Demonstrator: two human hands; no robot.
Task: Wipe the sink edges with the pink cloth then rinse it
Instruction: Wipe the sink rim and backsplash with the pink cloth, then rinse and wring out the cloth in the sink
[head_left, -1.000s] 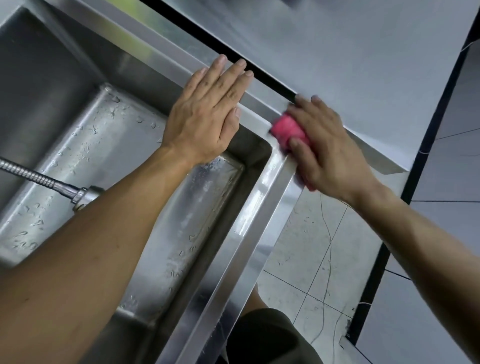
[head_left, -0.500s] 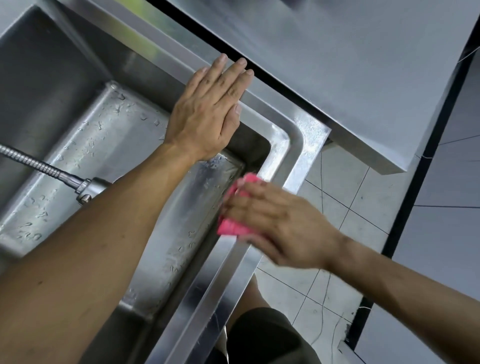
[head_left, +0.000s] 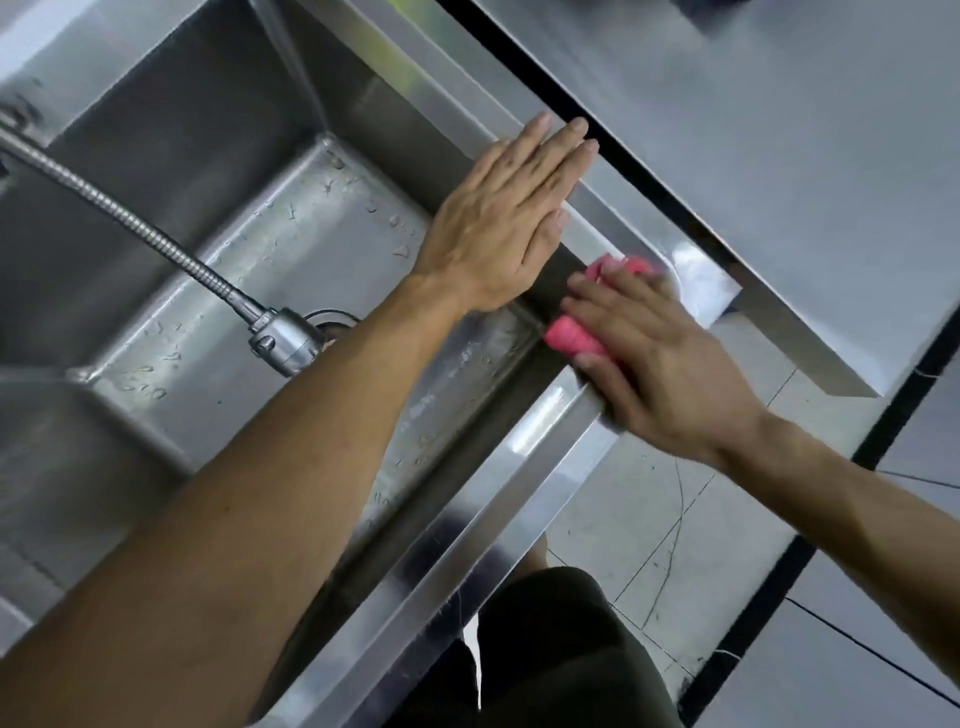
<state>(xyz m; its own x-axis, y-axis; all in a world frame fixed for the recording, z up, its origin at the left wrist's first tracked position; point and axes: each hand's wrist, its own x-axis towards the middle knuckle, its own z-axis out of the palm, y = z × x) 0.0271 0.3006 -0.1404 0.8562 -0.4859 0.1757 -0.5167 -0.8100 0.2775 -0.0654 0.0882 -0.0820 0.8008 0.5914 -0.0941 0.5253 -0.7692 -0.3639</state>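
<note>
A stainless steel sink (head_left: 498, 493) fills the left of the head view, with a wet basin floor. My left hand (head_left: 498, 223) lies flat with straight fingers on the sink's far edge. My right hand (head_left: 654, 358) presses the pink cloth (head_left: 574, 335) onto the sink's near edge by the right corner, fingers curled over it. Most of the cloth is hidden under the hand; pink shows at both ends.
A flexible metal faucet hose with a spray head (head_left: 283, 338) hangs over the basin near the drain. A steel counter (head_left: 753, 156) runs along the far side, past a dark gap. Tiled floor (head_left: 675, 519) lies to the right of the sink.
My right hand slid the cloth from the far right corner down the near edge, then back up toward the corner. My left hand stayed flat on the far edge.
</note>
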